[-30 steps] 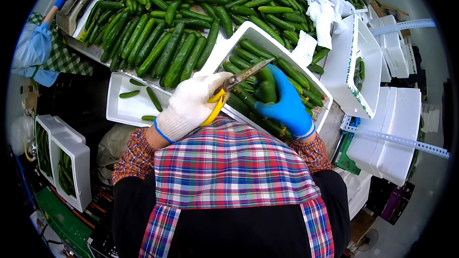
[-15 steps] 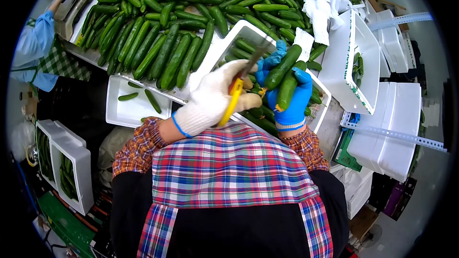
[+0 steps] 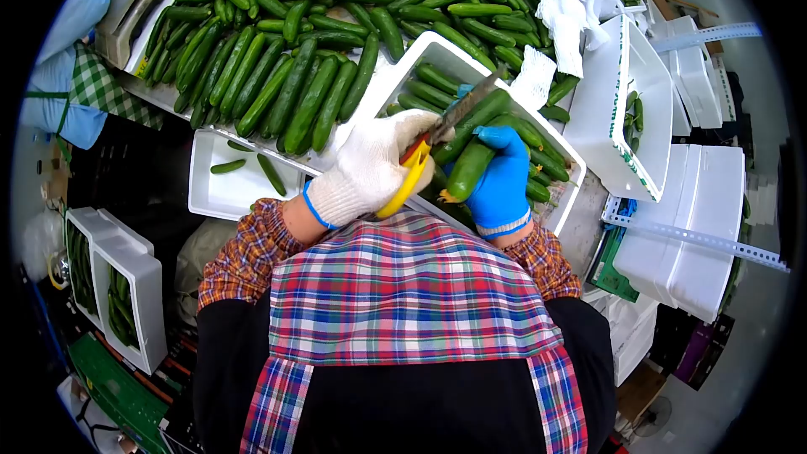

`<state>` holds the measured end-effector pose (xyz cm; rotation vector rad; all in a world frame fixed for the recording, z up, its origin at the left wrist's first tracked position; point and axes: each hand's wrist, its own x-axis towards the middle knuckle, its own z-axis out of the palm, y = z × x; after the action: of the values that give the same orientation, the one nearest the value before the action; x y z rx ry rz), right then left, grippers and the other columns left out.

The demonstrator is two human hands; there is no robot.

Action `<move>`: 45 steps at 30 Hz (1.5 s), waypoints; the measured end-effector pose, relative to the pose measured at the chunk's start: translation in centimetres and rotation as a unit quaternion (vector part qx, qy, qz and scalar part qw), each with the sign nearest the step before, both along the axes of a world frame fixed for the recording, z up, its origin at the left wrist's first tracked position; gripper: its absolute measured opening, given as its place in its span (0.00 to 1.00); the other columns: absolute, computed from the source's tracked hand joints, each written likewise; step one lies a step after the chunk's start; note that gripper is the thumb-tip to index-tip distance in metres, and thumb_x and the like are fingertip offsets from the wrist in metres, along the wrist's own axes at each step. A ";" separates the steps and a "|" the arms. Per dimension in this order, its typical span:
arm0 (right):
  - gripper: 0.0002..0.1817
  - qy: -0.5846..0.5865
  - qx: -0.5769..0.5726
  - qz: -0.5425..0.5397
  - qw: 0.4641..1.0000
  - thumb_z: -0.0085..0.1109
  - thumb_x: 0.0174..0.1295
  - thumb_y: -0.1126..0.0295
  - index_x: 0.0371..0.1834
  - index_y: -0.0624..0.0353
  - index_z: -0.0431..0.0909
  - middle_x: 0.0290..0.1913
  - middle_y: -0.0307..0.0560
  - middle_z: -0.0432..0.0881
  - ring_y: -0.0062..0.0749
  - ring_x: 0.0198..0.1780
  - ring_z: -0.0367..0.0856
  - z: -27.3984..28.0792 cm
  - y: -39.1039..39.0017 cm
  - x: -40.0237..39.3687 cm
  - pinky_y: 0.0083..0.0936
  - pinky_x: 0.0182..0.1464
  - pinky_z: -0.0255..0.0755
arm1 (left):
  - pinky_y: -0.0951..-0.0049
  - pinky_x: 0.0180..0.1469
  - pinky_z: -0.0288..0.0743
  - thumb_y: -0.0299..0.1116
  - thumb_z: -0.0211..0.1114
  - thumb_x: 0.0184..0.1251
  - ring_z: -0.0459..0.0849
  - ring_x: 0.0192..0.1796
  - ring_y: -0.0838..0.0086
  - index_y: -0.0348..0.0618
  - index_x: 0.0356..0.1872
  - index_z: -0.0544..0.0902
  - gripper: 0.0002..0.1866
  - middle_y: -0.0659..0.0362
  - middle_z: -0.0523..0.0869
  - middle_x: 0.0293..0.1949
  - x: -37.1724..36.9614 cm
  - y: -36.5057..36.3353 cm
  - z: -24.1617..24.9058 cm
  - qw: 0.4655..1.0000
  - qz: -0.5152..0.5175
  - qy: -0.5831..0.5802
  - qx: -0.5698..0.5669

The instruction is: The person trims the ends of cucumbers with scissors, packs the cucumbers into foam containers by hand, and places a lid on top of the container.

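Note:
My left hand [image 3: 372,164], in a white knit glove, is closed on yellow-handled scissors [image 3: 409,176]. Their blades [image 3: 465,106] point up and right over a white foam box [image 3: 388,88] of cucumbers. My right hand [image 3: 501,187], in a blue glove, grips two cucumbers [image 3: 471,161] just above that box. The held cucumbers lie slanted, their lower ends toward me, and the scissor blades lie right beside the upper one.
A big heap of cucumbers [image 3: 286,50] covers the table beyond. A shallow white tray [image 3: 210,193] with three cucumbers sits at the left. Stacked foam boxes [image 3: 698,227] stand on the right, filled ones [image 3: 126,286] at the lower left. A co-worker's blue sleeve [image 3: 63,50] shows far left.
My right hand lifted two cucumbers out of the box, then lowered them closer to me. The scissors swung up and now lie along the upper cucumber.

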<state>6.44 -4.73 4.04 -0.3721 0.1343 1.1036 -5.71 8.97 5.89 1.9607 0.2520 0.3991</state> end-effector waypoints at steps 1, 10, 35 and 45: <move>0.22 -0.001 0.001 0.001 1.000 0.52 0.57 0.72 0.57 0.61 0.73 0.55 0.52 0.78 0.43 0.56 0.77 -0.8 -0.2 0.1 0.37 0.62 0.72 | 0.81 0.37 0.74 0.23 0.64 0.56 0.76 0.31 0.83 0.36 0.50 0.81 0.18 0.63 0.78 0.28 0.0 0.0 0.1 1.000 0.001 -0.001 0.001; 0.25 0.210 0.022 0.017 0.977 0.52 0.54 0.72 0.57 0.68 0.70 0.50 0.52 0.78 0.45 0.54 0.76 -2.6 0.1 0.6 0.45 0.69 0.64 | 0.77 0.40 0.75 0.23 0.61 0.57 0.78 0.33 0.77 0.33 0.58 0.71 0.25 0.58 0.81 0.31 -0.9 0.0 -0.1 0.927 -0.015 0.062 -0.370; 0.19 0.113 -0.009 -0.025 0.993 0.52 0.53 0.73 0.50 0.66 0.72 0.46 0.50 0.78 0.45 0.53 0.76 -2.2 2.4 1.2 0.43 0.72 0.61 | 0.76 0.34 0.75 0.20 0.61 0.58 0.78 0.28 0.77 0.35 0.58 0.71 0.24 0.59 0.79 0.29 0.1 -0.8 -2.1 0.920 0.042 -0.022 -0.390; 0.39 -0.092 0.037 -0.001 0.995 0.50 0.49 0.74 0.72 0.60 0.60 0.67 0.52 0.69 0.50 0.71 0.63 -0.1 1.9 1.1 0.53 0.77 0.47 | 0.77 0.28 0.68 0.19 0.58 0.58 0.73 0.25 0.77 0.30 0.57 0.69 0.23 0.59 0.75 0.27 -1.7 1.0 -2.7 0.826 0.053 -0.026 -0.560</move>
<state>7.56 -2.82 3.95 -0.4049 -0.0700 1.0630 -7.41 10.00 3.16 0.7692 0.4379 0.2669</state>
